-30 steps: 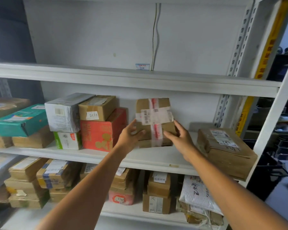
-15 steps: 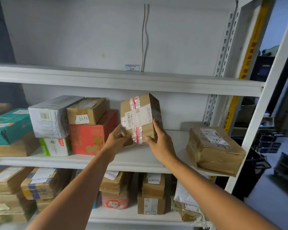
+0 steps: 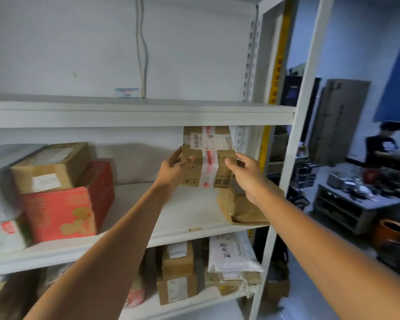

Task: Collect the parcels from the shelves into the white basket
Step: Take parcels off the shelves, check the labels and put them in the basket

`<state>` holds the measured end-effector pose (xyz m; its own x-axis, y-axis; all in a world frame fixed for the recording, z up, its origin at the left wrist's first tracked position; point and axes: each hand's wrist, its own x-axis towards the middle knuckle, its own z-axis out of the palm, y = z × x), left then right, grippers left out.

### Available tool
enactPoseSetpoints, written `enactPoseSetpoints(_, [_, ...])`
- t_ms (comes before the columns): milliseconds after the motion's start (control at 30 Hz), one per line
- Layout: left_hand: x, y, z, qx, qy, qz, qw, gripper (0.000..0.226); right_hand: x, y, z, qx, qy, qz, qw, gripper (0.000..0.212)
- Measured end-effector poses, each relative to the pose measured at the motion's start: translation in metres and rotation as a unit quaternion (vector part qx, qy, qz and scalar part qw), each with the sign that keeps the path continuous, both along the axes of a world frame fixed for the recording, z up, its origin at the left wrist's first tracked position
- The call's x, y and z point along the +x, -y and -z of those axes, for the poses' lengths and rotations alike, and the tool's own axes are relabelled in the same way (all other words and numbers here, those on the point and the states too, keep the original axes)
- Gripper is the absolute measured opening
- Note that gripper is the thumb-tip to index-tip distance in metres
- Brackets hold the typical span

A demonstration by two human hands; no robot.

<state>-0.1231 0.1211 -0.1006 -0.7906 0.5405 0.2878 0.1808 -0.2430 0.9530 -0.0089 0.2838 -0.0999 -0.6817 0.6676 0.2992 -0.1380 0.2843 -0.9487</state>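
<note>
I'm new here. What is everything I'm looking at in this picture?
held parcel: one, brown with red-and-white tape, held above the middle shelf.
red box: one, red, middle shelf, left.
brown box: one, brown, on the red box.
pale boxes: two, whitish, middle shelf, far left, blurred.
padded parcel: one, brown, middle shelf, right end.
stacked boxes: two, brown, lower shelf.
plastic mailer: one, white, lower shelf, right.
shelving: one, white, ahead.
left hand: grips the held parcel's left side.
right hand: grips its right side.
</note>
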Motion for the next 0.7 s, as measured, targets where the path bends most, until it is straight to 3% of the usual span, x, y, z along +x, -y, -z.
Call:
enactPoseSetpoints(200, [0.019, -0.065, -0.002, -0.02, -0.005, 0.069, 0.997, 0.05, 0.035, -0.048, -0.011, -0.015, 0.041, 0.068, 0.997, 0.067])
enactPoseSetpoints(300, [0.023, -0.089, 0.007, -0.035, 0.001, 0.11, 0.993, 0.034, 0.046, -0.063, -0.007, -0.011, 0.043, 0.087, 0.995, 0.051])
enactPoseSetpoints(500, [0.033, -0.114, 0.018, -0.089, -0.006, 0.127, 0.988, 0.044, 0.055, -0.084, 0.006, -0.005, 0.072, 0.156, 0.985, 0.027])
enactPoseSetpoints(700, [0.041, -0.118, 0.015, -0.129, -0.083, 0.147, 0.977, 0.049, 0.06, -0.092, 0.007, 0.031, 0.096, 0.17, 0.98, 0.039])
